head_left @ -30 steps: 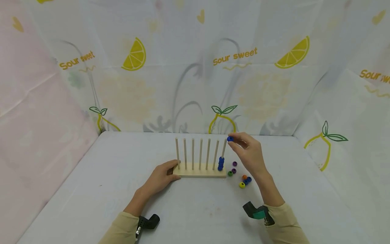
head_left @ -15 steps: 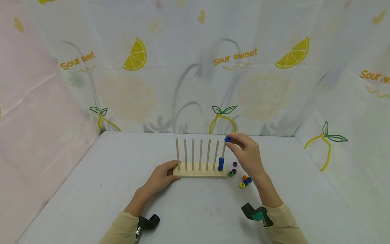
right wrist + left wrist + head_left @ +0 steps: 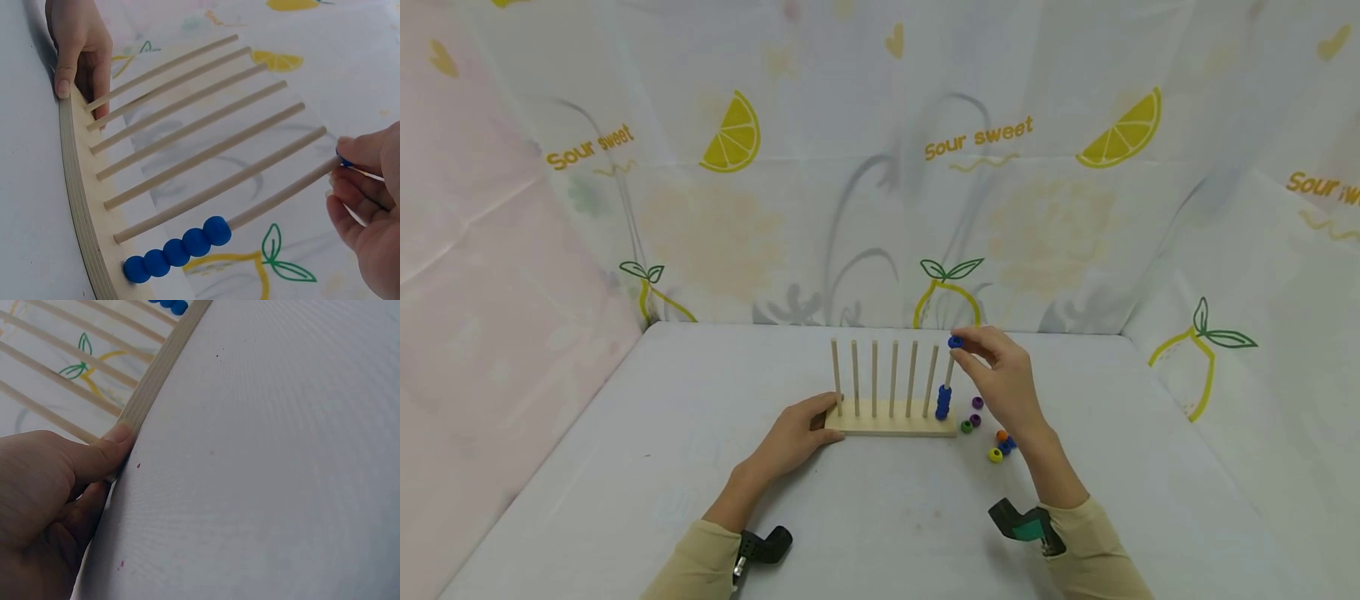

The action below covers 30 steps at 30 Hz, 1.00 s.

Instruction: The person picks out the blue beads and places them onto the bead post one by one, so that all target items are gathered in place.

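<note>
A wooden peg board (image 3: 891, 423) with several upright pegs stands on the table. Its left end is gripped by my left hand (image 3: 797, 437), thumb (image 3: 117, 434) along the front edge. Several blue beads (image 3: 177, 252) are stacked low on the rightmost peg (image 3: 281, 194); the other pegs are bare. My right hand (image 3: 1003, 375) pinches one more blue bead (image 3: 955, 342) between thumb and fingertips, right at the top of that rightmost peg. In the right wrist view the fingers cover most of this bead (image 3: 344, 161).
Loose beads lie right of the board: purple (image 3: 977, 402), green (image 3: 966, 427), orange (image 3: 1002, 436), yellow (image 3: 996, 455) and blue (image 3: 1005, 448), partly behind the right wrist. A printed cloth (image 3: 865, 208) hangs behind the white table (image 3: 880, 517).
My right hand has shifted left with the blue bead, from beside the rightmost peg's tip to right at it. The left hand and the board have stayed put.
</note>
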{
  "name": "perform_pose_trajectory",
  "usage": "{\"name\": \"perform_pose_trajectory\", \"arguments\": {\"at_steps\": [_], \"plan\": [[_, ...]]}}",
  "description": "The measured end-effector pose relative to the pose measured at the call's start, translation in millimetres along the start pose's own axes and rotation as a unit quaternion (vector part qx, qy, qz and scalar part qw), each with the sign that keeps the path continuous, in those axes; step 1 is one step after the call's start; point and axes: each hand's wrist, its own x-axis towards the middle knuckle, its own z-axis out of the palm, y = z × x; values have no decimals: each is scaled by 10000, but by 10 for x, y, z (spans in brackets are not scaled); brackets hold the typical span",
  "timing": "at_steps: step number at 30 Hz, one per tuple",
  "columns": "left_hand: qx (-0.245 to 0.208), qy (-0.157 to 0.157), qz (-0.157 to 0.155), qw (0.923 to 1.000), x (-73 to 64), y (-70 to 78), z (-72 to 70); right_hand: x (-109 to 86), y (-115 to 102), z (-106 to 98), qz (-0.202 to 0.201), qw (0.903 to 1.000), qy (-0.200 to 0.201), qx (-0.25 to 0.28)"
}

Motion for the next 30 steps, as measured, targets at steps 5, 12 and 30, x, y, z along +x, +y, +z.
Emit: {"name": "perform_pose_trajectory", "arguments": {"at_steps": [5,12,30], "plan": [[-29,-21,-8,10000,3,-10,-9,0,-115,-19,142,9999,-58,-75],[-13,-46,46,10000,4,-13,-12,-1,33,0,189,9997,-92,-139],[-23,-37,121,9999,3,-3,-9,-17,316,7,409,9986,-308,112]]}}
